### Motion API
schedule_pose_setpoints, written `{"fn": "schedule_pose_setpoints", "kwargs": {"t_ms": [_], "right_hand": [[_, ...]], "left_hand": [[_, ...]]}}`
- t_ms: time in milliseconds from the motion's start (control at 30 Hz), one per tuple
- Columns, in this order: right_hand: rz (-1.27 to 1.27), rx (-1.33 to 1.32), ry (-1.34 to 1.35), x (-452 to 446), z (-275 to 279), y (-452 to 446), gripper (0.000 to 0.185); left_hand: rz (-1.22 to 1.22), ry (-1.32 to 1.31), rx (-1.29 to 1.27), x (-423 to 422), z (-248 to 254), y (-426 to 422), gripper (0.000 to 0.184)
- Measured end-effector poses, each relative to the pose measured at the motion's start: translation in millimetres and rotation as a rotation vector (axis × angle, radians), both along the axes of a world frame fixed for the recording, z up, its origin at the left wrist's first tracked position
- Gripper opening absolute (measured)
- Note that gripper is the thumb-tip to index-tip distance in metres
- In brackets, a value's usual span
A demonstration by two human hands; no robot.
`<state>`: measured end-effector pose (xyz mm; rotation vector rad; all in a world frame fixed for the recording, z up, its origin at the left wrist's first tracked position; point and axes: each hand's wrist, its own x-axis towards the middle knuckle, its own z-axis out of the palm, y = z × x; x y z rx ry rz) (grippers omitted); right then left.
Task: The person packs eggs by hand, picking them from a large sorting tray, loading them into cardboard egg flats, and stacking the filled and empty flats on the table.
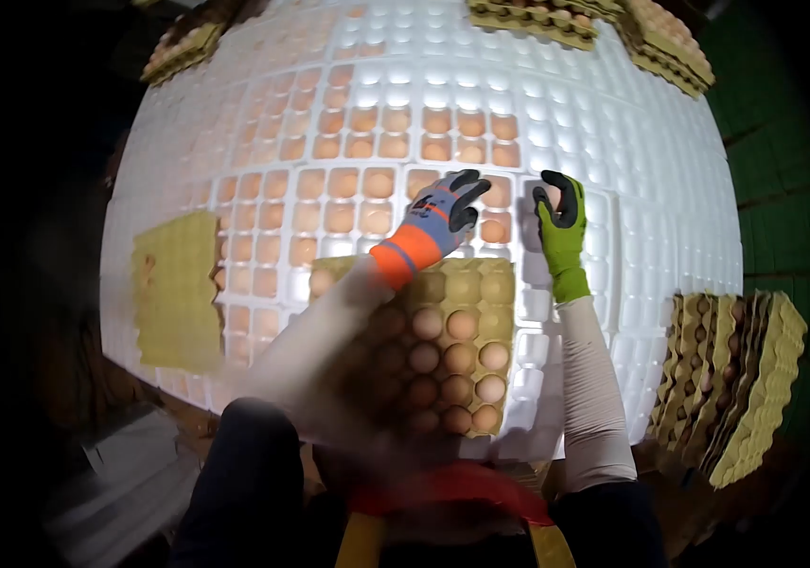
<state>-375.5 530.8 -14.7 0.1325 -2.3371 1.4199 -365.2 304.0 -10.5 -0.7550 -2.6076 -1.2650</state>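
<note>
My left hand [448, 206], in a grey and orange glove with black fingertips, reaches over the white moulded egg trays. Its fingers are spread, and no egg shows between them. Beside it, an egg [494, 231] sits in a white cell. To the right, my right hand [561, 218] wears a green glove with black fingertips. Its thumb and fingers curl around a pale egg [553, 196] above the white trays. Below both hands lies a tan pulp egg tray [497, 284], with bare cells at the far side and brown eggs [459, 358] in the near rows.
An upturned pulp tray [176, 289] lies at the left. Several pulp trays [755, 379] lean together at the right edge. More stacked trays with eggs [665, 47] stand at the far corners. White trays [604, 104] cover the table, with eggs in the left and middle cells.
</note>
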Motion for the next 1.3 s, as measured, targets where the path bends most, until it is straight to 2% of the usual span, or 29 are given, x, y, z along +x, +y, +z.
{"fn": "schedule_pose_setpoints", "kwargs": {"t_ms": [33, 67, 100, 133, 167, 200, 267, 333, 367, 400, 467, 500, 533, 600, 667, 733, 800, 867, 933, 967, 1000, 1033, 1100, 1133, 1167, 1200, 1300], "right_hand": [[0.042, 0.305, 0.181, -5.6, -7.0, 3.5, 0.034], [0.021, 0.398, 0.236, -6.0, -18.5, 5.1, 0.036], [0.056, 0.180, 0.129, -6.2, -23.0, 5.7, 0.036], [0.084, -0.040, -0.009, -4.0, -24.8, 9.5, 0.036], [0.078, -0.029, 0.013, 2.9, -29.5, 19.6, 0.035], [0.089, -0.302, -0.103, 15.3, -33.5, 26.0, 0.035], [0.080, -0.350, -0.238, 46.1, -27.2, 44.2, 0.035], [0.144, -0.380, -0.250, 76.2, -31.1, 67.3, 0.034], [0.115, -0.366, -0.312, 90.9, -24.6, 73.8, 0.033], [0.080, -0.350, -0.374, 106.3, -12.8, 74.6, 0.033], [0.069, -0.289, -0.329, 129.0, 2.2, 66.9, 0.033], [0.046, -0.234, -0.291, 135.9, 9.7, 59.0, 0.033], [0.055, -0.228, -0.279, 139.3, 16.5, 48.9, 0.033], [0.008, -0.437, -0.382, 146.1, 28.5, 29.0, 0.033], [0.004, -0.432, -0.404, 146.4, 44.7, 4.8, 0.033], [0.059, -0.428, -0.358, 150.2, 60.7, -17.1, 0.033], [0.076, -0.437, -0.327, 146.5, 59.5, -22.2, 0.030], [0.076, -0.431, -0.288, 150.5, 71.6, -34.7, 0.026], [0.087, -0.421, -0.286, 156.0, 73.5, -33.1, 0.025], [0.066, -0.426, -0.288, 161.1, 77.9, -34.8, 0.024], [0.050, -0.437, -0.291, 166.6, 83.9, -36.8, 0.024], [0.038, -0.451, -0.284, 170.6, 83.7, -33.8, 0.024], [-0.003, -0.468, -0.266, 180.2, 79.0, -24.4, 0.023], [-0.012, -0.474, -0.269, 185.5, 75.1, -18.2, 0.023], [-0.017, -0.479, -0.273, 189.9, 72.0, -13.9, 0.023], [-0.032, -0.482, -0.270, 194.6, 69.6, -11.8, 0.023], [-0.093, -0.490, -0.267, 210.2, 66.3, -7.1, 0.022]], "left_hand": [[0.033, -0.064, 0.075, 5.7, 14.4, -7.8, 0.046], [0.065, -0.091, 0.145, 19.4, 29.6, -20.0, 0.046], [0.115, 0.017, 0.107, 30.5, 15.3, -35.4, 0.044], [0.139, -0.111, 0.106, 48.8, 34.6, -53.7, 0.046], [0.227, -0.033, 0.099, 71.1, 49.9, -76.8, 0.046], [0.290, 0.039, 0.106, 93.2, 60.5, -95.8, 0.045], [0.562, 0.158, 0.085, 135.8, 63.9, -148.3, 0.044], [0.924, 0.227, 0.064, 191.6, 68.6, -201.5, 0.040], [1.186, 0.237, -0.018, 221.2, 55.6, -233.5, 0.042], [1.436, 0.221, 0.201, 247.8, 51.6, -253.3, 0.047], [1.862, 0.192, 0.150, 302.3, 3.3, -322.3, 0.067], [1.872, 0.197, 0.164, 317.3, -22.8, -350.0, 0.067], [1.977, 0.080, 0.479, 325.0, -45.9, -376.3, 0.078], [2.040, -0.047, 0.825, 319.1, -58.4, -398.3, 0.090], [2.000, -0.171, 0.945, 307.7, -63.4, -405.0, 0.099], [1.995, -0.070, 1.041, 297.6, -60.0, -405.5, 0.063], [1.584, 0.070, 1.244, 290.5, -43.1, -395.5, 0.055], [1.671, -0.083, 1.160, 281.2, -29.5, -393.9, 0.043], [1.366, 0.132, 1.581, 275.5, -16.6, -382.7, 0.029], [1.238, 0.121, 1.597, 277.3, -19.9, -383.9, 0.027], [1.214, 0.108, 1.597, 283.5, -24.0, -384.6, 0.027], [1.260, 0.096, 0.878, 291.2, -29.5, -385.6, 0.032], [1.249, 0.077, -0.206, 303.2, -30.1, -387.8, 0.029], [1.226, 0.079, -0.204, 289.8, -29.2, -383.3, 0.029], [1.128, 0.060, 0.666, 272.6, -30.1, -377.3, 0.035], [0.891, 0.018, 1.512, 256.9, -22.9, -373.2, 0.044], [0.965, 0.082, 1.492, 179.9, -14.0, -362.1, 0.038]]}}
